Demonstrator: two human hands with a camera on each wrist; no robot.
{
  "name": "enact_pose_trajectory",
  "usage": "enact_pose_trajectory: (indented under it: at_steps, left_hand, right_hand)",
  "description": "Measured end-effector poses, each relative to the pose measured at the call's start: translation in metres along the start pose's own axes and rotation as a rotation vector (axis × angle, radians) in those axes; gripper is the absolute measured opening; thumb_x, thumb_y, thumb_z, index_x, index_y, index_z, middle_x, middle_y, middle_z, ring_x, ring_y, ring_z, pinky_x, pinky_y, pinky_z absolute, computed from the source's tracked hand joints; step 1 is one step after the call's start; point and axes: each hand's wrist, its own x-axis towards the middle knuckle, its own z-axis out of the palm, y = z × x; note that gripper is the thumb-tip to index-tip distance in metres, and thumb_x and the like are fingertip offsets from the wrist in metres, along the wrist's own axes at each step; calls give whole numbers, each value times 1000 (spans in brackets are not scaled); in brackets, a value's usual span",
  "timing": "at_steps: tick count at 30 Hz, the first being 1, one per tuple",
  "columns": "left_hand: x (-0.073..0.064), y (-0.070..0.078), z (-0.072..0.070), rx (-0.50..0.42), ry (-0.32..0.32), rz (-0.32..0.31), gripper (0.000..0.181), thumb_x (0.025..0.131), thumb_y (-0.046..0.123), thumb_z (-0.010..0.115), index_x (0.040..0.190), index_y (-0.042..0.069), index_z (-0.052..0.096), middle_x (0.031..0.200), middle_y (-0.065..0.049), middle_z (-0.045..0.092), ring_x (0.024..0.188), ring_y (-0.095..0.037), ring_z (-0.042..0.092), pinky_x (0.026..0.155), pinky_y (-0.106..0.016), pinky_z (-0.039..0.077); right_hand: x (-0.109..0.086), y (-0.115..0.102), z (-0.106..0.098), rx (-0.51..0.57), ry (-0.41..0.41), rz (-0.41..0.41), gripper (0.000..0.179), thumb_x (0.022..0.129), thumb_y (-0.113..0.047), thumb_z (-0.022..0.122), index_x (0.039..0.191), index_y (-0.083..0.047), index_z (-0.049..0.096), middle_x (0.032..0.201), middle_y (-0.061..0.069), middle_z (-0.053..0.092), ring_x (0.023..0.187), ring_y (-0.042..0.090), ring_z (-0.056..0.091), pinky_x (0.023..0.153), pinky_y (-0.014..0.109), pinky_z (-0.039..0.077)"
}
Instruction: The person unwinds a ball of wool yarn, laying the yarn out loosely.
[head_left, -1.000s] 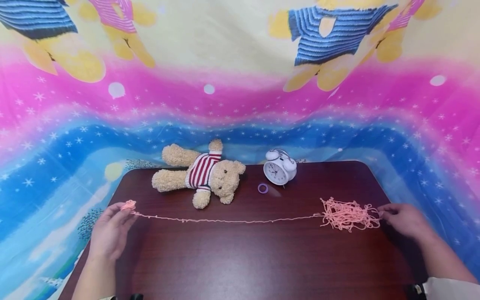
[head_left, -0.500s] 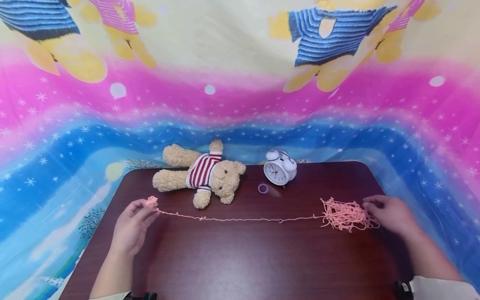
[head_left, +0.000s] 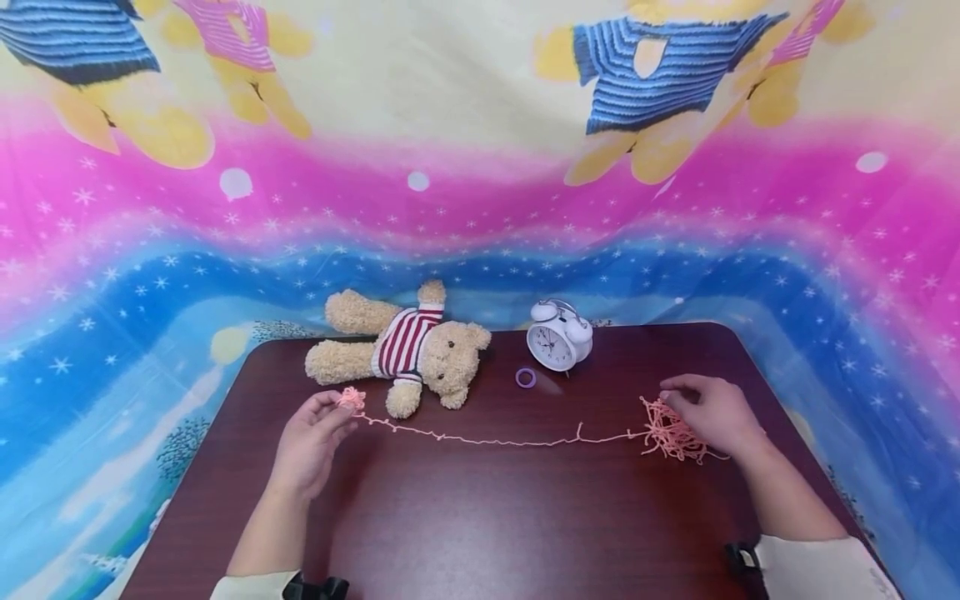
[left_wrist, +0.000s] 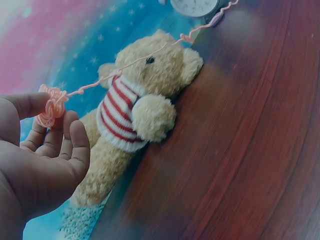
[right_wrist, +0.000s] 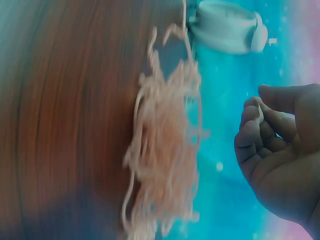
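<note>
My left hand (head_left: 306, 450) pinches a small bunched wad of pink yarn (left_wrist: 51, 107) between thumb and fingers, held above the table. From it a single knotted strand (head_left: 480, 442) sags across to a loose tangled heap of pink yarn (head_left: 671, 432) at the right of the table. Over that heap hovers my right hand (head_left: 712, 417); its fingers (right_wrist: 248, 135) are loosely curled and hold nothing in the right wrist view. Part of the heap is hidden behind the right hand in the head view.
On the dark wooden table (head_left: 480, 525), a teddy bear (head_left: 408, 342) in a striped shirt lies at the back left. A white alarm clock (head_left: 558, 335) stands at the back, with a purple ring (head_left: 526, 377) before it. A printed cloth (head_left: 480, 208) hangs behind.
My left hand has moved right with the yarn wad, and the strand sags closer to the bear. My right hand has moved left from the heap's right edge to over the heap.
</note>
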Motion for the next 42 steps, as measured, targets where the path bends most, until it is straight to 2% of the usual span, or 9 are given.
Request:
enact_pose_trajectory:
  at_steps: [6, 12, 19, 23, 26, 31, 37, 42]
  left_hand:
    - [1, -5, 19, -3, -6, -5, 18, 99, 4, 69, 110, 4, 54, 96, 1, 65, 89, -12, 63, 90, -31, 56]
    - [4, -7, 38, -49, -35, -1, 22, 98, -2, 64, 115, 3, 51, 97, 2, 65, 91, -14, 64, 94, -34, 56]
    - [5, -10, 60, -97, -76, -7, 35, 99, -5, 60, 131, 7, 52, 105, -2, 62, 92, -15, 64, 92, -32, 57]
    - [4, -13, 71, -100, -85, -16, 44, 98, -5, 60, 139, 7, 54, 104, -4, 56, 89, -15, 63, 87, -30, 58]
    - [3, -15, 79, -102, -95, -22, 47, 97, -6, 61, 142, 4, 55, 102, -6, 53, 87, -16, 62, 85, -30, 59]
    - [0, -21, 91, -119, -137, -20, 41, 96, -6, 61, 137, -5, 57, 105, -9, 58, 88, -19, 63, 84, -31, 59]
    - [-4, -26, 106, -128, -222, -5, 28, 95, -4, 63, 123, -9, 60, 102, -9, 65, 89, -22, 65, 82, -31, 59]
    - [-8, -26, 116, -77, -289, -23, 28, 98, -1, 63, 123, -10, 58, 100, -7, 66, 89, -18, 65, 86, -33, 59]
  right_hand:
    - [7, -31, 24, 44, 12, -22, 30, 101, -31, 69, 122, -10, 75, 86, 3, 73, 62, 16, 56, 58, 33, 46]
    - [13, -53, 49, 95, 19, -48, 23, 98, -24, 73, 117, -12, 77, 78, 1, 69, 60, 17, 57, 54, 33, 48]
    - [14, -78, 71, 100, 17, -121, 20, 95, -22, 75, 113, -13, 79, 91, -1, 74, 74, 14, 60, 65, 32, 50]
    - [16, -94, 83, 141, -4, -153, 20, 95, -21, 76, 112, -12, 79, 89, -1, 73, 71, 13, 61, 64, 32, 51]
    - [17, -106, 93, 152, -16, -190, 20, 94, -21, 77, 112, -12, 79, 91, -4, 73, 74, 11, 62, 69, 32, 53]
    - [19, -126, 110, 172, -43, -257, 19, 92, -22, 79, 109, -13, 79, 91, -9, 71, 81, 7, 63, 78, 31, 55]
    - [19, -151, 130, 252, -87, -350, 23, 91, -20, 81, 111, -9, 78, 87, -11, 68, 78, 6, 62, 71, 26, 56]
    - [18, -169, 140, 295, -132, -406, 29, 90, -18, 81, 117, -10, 76, 96, -4, 72, 81, 9, 64, 72, 31, 59]
